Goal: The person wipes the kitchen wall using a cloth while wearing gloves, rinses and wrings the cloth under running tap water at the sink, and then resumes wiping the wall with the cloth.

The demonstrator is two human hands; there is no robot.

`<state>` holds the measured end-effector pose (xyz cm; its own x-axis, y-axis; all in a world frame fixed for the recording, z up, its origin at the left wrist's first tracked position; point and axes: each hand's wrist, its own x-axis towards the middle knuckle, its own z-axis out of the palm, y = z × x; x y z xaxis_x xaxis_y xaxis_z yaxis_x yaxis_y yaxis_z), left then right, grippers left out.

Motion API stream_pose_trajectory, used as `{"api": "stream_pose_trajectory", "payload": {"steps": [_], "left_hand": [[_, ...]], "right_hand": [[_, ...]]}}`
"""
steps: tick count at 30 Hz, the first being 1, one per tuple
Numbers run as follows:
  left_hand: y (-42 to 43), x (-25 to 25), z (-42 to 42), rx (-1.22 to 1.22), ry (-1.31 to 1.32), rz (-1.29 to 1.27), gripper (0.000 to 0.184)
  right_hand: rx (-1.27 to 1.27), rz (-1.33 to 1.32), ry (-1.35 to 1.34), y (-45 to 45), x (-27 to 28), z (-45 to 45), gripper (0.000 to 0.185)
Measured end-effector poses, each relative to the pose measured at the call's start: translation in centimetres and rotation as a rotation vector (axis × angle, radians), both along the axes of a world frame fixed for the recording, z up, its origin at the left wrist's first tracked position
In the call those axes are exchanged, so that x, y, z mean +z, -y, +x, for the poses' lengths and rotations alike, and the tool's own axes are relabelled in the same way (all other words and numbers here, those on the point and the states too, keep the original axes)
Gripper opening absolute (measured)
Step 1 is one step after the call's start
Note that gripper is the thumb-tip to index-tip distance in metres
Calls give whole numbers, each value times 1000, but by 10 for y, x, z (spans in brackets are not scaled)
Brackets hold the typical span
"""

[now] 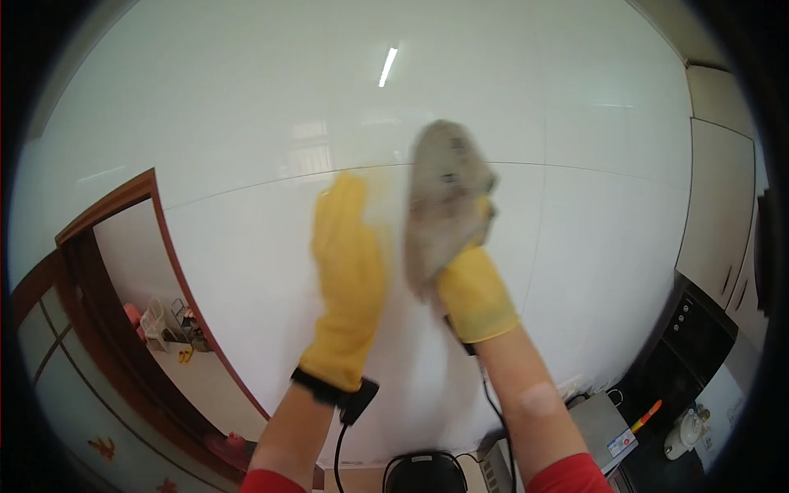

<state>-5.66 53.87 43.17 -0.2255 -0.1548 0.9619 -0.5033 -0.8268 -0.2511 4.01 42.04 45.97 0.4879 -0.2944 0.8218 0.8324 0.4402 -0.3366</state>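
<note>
My right hand (477,283), in a yellow rubber glove, has its fingers wrapped in a grey-beige cleaning rag (448,177). The rag is bunched and dirty-looking, with a few dark marks, and it covers most of that hand. It is up against or just in front of the glossy white tiled wall (246,271); which of the two I cannot tell. To the left of the rag my left hand (345,238), also in a yellow rubber glove, is raised with its fingers stretched upward and nothing in it. Motion blurs both hands. A black strap with a cable circles the left wrist.
On the left, a brown door frame (168,238) opens to another room. Pale cabinets (723,193) hang on the right above a black appliance (686,329). Below are a grey metal box (588,427), a white kettle-like pot (684,431) and a black object (424,476).
</note>
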Motion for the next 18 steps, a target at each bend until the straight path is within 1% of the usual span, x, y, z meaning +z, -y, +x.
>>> {"api": "stream_pose_trajectory", "payload": {"steps": [1, 3, 4, 7, 9, 10, 11, 12, 13, 14, 15, 16, 17, 18], "left_hand": [[-14, -15, -23, 36, -17, -107, 38], [-44, -45, -82, 144, -93, -297, 41], [-59, -61, -111, 217, -157, -383, 42], [-114, -113, -182, 354, -257, -539, 42], [-124, -134, -231, 401, -300, -696, 41], [-141, -149, -258, 551, -323, -677, 43], [-159, -161, -290, 677, -387, -670, 42], [-168, -173, -315, 704, -388, -738, 42], [-178, -182, -341, 766, -388, -773, 41], [-185, -188, -369, 874, -422, -782, 42], [-198, -200, -395, 901, -409, -800, 41], [-205, -207, -419, 987, -419, -787, 41], [-208, -216, -441, 1072, -428, -777, 41], [-204, -223, -455, 1073, -438, -786, 41]], "right_hand": [[-524, -252, 325, -30, -15, 47, 48], [-386, -526, 294, -82, -32, -2, 47], [-366, -612, 277, -114, -52, -20, 47], [-193, -975, 151, -184, -148, -54, 45], [-30, -1227, 55, -210, -220, -69, 44], [50, -1292, 41, -212, -253, -71, 44], [123, -1299, 45, -207, -263, -83, 43], [135, -1300, 27, -198, -266, -85, 43], [203, -1472, -94, -162, -222, -107, 43], [270, -1642, -215, -132, -198, -114, 43], [277, -1645, -228, -119, -218, -90, 43], [-145, -1568, 115, -110, -244, -59, 44], [-554, -1427, 455, -94, -269, -29, 46], [-724, -1185, 379, -57, -239, -33, 44]]}}
